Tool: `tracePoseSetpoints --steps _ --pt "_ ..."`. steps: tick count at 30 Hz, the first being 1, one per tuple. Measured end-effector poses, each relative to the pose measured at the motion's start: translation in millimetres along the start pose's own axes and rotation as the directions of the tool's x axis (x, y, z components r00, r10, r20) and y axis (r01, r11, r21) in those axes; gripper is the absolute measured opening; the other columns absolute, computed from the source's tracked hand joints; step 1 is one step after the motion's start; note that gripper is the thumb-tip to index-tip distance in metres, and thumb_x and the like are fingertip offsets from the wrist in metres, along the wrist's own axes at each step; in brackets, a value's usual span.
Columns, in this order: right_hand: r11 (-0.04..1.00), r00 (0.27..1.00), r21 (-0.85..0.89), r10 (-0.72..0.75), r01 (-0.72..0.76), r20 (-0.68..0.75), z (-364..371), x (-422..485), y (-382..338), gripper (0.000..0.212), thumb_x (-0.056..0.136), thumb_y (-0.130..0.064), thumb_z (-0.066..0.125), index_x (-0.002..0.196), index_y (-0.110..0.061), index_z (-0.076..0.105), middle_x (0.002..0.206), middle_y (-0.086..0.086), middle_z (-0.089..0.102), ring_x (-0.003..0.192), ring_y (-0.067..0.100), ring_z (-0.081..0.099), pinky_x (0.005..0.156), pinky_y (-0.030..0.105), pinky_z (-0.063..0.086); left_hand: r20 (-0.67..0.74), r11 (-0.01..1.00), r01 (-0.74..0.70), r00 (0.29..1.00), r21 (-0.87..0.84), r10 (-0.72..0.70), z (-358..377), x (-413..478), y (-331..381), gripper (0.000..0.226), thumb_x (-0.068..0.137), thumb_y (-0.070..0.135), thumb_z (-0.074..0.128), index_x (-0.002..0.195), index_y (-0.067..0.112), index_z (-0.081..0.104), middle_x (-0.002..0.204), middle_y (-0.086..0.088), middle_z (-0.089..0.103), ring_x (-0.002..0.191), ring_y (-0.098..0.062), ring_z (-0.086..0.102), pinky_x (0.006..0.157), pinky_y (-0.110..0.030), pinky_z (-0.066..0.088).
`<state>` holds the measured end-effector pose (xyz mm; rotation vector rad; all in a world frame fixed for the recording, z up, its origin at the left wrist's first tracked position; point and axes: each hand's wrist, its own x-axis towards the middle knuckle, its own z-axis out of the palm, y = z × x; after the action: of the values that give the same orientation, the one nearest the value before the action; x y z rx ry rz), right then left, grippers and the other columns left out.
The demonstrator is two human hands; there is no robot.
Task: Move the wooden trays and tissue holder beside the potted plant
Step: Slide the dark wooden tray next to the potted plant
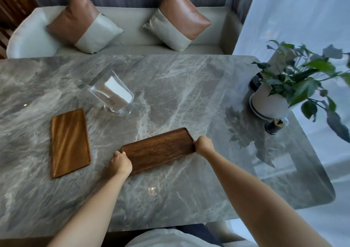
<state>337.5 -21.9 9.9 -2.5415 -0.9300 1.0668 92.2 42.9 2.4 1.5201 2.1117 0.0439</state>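
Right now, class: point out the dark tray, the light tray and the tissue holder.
Dark tray [159, 149]: head view, middle of its floor.
Light tray [70, 142]: head view, middle of its floor.
Tissue holder [113, 93]: head view, clear front wall.

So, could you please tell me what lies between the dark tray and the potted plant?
Only bare marble table, crossed by the plant's shadow, lies between the dark tray and the potted plant in the head view.

No text, label, brand, number or sign can be read anywhere in the view. The clear tissue holder [113, 93] carries a small oval mark low on its front, too blurred to make out. The dark lidded jar [276, 125] just in front of the potted plant [272, 99] shows a pale patch, also unreadable.
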Motion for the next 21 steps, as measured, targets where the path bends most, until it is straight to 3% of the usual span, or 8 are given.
tracePoseSetpoints --steps 2,8,10,14,19,21 --pt "0.999 0.999 0.033 0.034 -0.033 -0.028 -11 -2 14 0.044 0.093 -0.012 0.045 0.052 -0.012 0.029 0.058 0.004 0.036 0.08 0.023 0.045 0.066 0.03 0.032 0.01 0.998 -0.063 0.998 0.016 0.063 4 2 16 0.037 0.101 0.018 0.029 0.117 -0.012 0.043 0.124 -0.037 0.052 0.117 -0.047 0.05 0.096 -0.047 0.04" --pt "0.974 0.984 0.186 0.151 -0.132 -0.09 -51 -12 58 0.044 0.092 -0.009 0.046 0.049 -0.009 0.034 0.054 0.006 0.039 0.062 0.026 0.045 0.062 0.033 0.038 0.065 0.96 -0.266 0.963 0.089 0.261 19 -3 82 0.037 0.101 0.02 0.027 0.117 -0.009 0.044 0.126 -0.034 0.054 0.118 -0.046 0.05 0.096 -0.045 0.042" --pt "0.953 0.976 0.257 0.192 -0.16 -0.103 -63 -16 74 0.044 0.092 -0.009 0.048 0.049 -0.008 0.038 0.053 0.007 0.043 0.054 0.025 0.047 0.055 0.035 0.043 0.095 0.946 -0.309 0.949 0.097 0.301 24 -7 105 0.037 0.101 0.022 0.026 0.118 -0.007 0.043 0.126 -0.033 0.054 0.116 -0.046 0.051 0.095 -0.046 0.042" --pt "0.9 0.956 0.39 0.262 -0.192 -0.133 -83 -26 103 0.041 0.09 -0.009 0.051 0.051 -0.009 0.041 0.058 0.011 0.049 0.044 0.019 0.047 0.033 0.024 0.043 0.156 0.915 -0.389 0.915 0.107 0.371 35 -15 149 0.034 0.101 0.02 0.029 0.118 -0.005 0.044 0.125 -0.034 0.053 0.116 -0.046 0.051 0.094 -0.046 0.042" --pt "0.815 0.927 0.532 0.35 -0.231 -0.133 -93 -31 131 0.04 0.092 -0.004 0.048 0.055 -0.012 0.034 0.057 0.008 0.043 0.049 0.017 0.038 0.045 0.031 0.037 0.246 0.836 -0.516 0.848 0.186 0.469 54 -24 195 0.031 0.098 0.011 0.034 0.12 -0.007 0.045 0.129 -0.032 0.051 0.12 -0.044 0.049 0.096 -0.045 0.043" --pt "0.8 0.923 0.548 0.366 -0.246 -0.12 -97 -31 140 0.039 0.092 -0.005 0.048 0.056 -0.012 0.036 0.058 0.008 0.043 0.049 0.016 0.038 0.039 0.026 0.037 0.275 0.807 -0.548 0.828 0.219 0.488 60 -27 211 0.031 0.097 0.008 0.034 0.122 -0.007 0.044 0.129 -0.031 0.052 0.119 -0.043 0.05 0.096 -0.044 0.043"
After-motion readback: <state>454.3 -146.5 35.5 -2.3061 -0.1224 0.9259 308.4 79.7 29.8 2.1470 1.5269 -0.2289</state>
